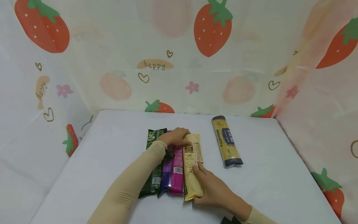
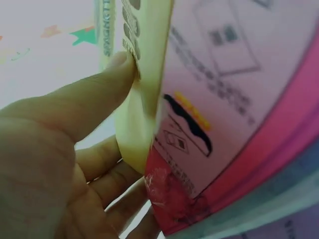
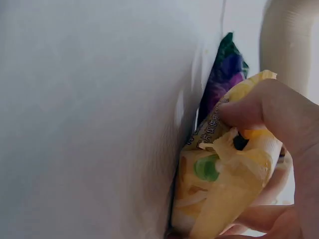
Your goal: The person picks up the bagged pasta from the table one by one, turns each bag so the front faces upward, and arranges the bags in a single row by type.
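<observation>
A pale yellow noodle packet (image 1: 190,177) lies at the right end of a row of long packets. My left hand (image 1: 176,136) grips its far end; in the left wrist view the thumb presses one side of the packet and the fingers pass beneath. My right hand (image 1: 215,188) holds the near end from the right, thumb on top, as the right wrist view shows. Beside the yellow one lie a magenta packet (image 1: 176,182), a purple packet (image 1: 167,174) and dark green packaging (image 1: 148,185), partly hidden by my left arm.
A clear bag of spaghetti (image 1: 223,140) with dark blue ends lies apart, to the right on the white table (image 1: 265,186). Strawberry-patterned cloth (image 1: 179,84) hangs behind the table and at both sides.
</observation>
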`<state>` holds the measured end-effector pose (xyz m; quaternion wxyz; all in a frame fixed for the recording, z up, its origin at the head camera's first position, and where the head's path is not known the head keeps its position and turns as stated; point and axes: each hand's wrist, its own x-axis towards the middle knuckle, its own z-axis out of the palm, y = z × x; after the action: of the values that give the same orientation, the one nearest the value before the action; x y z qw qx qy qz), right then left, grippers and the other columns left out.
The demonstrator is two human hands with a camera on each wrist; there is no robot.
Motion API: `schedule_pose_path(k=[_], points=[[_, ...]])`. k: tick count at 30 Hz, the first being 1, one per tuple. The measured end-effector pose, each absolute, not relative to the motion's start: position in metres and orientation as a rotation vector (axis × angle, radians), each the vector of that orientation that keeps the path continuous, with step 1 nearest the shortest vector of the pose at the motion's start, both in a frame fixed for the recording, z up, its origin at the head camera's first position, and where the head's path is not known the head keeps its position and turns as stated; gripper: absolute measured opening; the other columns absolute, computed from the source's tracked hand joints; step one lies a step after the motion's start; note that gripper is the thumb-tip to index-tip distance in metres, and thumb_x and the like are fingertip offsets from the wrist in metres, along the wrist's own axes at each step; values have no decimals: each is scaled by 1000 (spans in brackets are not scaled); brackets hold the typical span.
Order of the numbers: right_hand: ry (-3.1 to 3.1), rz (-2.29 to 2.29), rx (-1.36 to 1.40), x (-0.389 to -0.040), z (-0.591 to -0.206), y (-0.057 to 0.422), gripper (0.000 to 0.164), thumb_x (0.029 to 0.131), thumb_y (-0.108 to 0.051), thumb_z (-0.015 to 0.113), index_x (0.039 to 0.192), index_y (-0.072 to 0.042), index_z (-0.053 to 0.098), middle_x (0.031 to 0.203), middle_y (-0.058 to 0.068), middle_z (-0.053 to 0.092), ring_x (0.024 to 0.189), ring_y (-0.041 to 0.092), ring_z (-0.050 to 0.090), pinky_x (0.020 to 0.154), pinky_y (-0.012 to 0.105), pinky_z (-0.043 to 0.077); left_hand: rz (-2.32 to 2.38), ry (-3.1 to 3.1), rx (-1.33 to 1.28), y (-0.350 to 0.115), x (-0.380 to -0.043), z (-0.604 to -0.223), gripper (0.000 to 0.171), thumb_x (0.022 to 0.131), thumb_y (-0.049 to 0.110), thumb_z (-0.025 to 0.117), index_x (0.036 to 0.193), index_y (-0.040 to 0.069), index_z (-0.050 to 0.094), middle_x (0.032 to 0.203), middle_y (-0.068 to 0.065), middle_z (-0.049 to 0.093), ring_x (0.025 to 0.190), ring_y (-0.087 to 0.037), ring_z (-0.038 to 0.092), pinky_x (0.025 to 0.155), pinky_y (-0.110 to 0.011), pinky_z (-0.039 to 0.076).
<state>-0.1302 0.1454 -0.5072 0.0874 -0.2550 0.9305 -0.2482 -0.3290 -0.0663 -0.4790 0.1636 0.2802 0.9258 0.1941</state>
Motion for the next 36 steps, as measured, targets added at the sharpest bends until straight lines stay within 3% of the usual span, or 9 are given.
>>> schedule_pose_path(k=[4,9,17,21,24,27,30,33,36], points=[[2724,-914,-732,-128,-508,151,116,73,-32,92,169,-5,32,173,25,24,154,43,39,121,54,41,647,2616,804,-69,-330,-481,55,106,39,70,149,6,59,140,-14,65,114,-25,59,99,-43,51],[2690,-1066,-754,-128,-506,161,114,75,-24,93,169,-6,32,174,19,26,157,35,36,123,50,36,797,2574,823,-73,-331,-480,53,108,37,66,149,6,57,141,-16,64,123,-29,61,107,-46,51],[2551,-1376,-850,-133,-506,175,106,79,-6,88,168,-1,31,173,21,30,152,36,43,111,41,52,992,2537,793,-79,-330,-469,49,111,38,61,148,7,55,128,-15,66,114,-28,64,104,-49,52],[2457,-1530,-880,-136,-506,180,103,79,0,86,167,0,33,171,21,35,148,39,47,110,35,53,1074,2503,770,-82,-333,-465,42,112,29,52,147,8,56,126,-14,67,109,-27,64,97,-45,52],[2383,-1630,-899,-137,-506,184,101,80,1,85,167,-1,33,170,22,36,147,41,47,111,30,51,1134,2467,754,-86,-335,-462,42,107,18,47,147,8,57,128,-14,64,107,-27,61,91,-42,49],[2317,-1705,-925,-137,-507,185,101,83,2,84,168,-1,31,171,25,33,148,38,46,112,27,49,1167,2413,804,-89,-338,-460,42,107,12,50,149,8,56,135,-15,60,120,-31,62,99,-40,51],[2256,-1768,-952,-136,-509,184,100,84,5,82,168,0,29,171,27,31,150,25,45,113,26,48,1198,2320,871,-93,-339,-458,46,107,5,55,153,8,51,142,-19,54,138,-40,58,112,-46,52],[2206,-1825,-969,-134,-510,183,97,86,7,80,168,1,29,171,28,30,151,13,44,113,25,47,1220,2268,878,-97,-337,-458,53,108,2,58,159,11,46,151,-21,47,144,-46,53,112,-50,52],[2177,-1871,-971,-134,-510,181,94,88,8,79,168,0,30,171,27,30,151,8,43,114,25,46,1248,2280,829,-100,-335,-461,65,107,4,65,165,17,40,158,-20,41,144,-44,53,111,-49,53]])
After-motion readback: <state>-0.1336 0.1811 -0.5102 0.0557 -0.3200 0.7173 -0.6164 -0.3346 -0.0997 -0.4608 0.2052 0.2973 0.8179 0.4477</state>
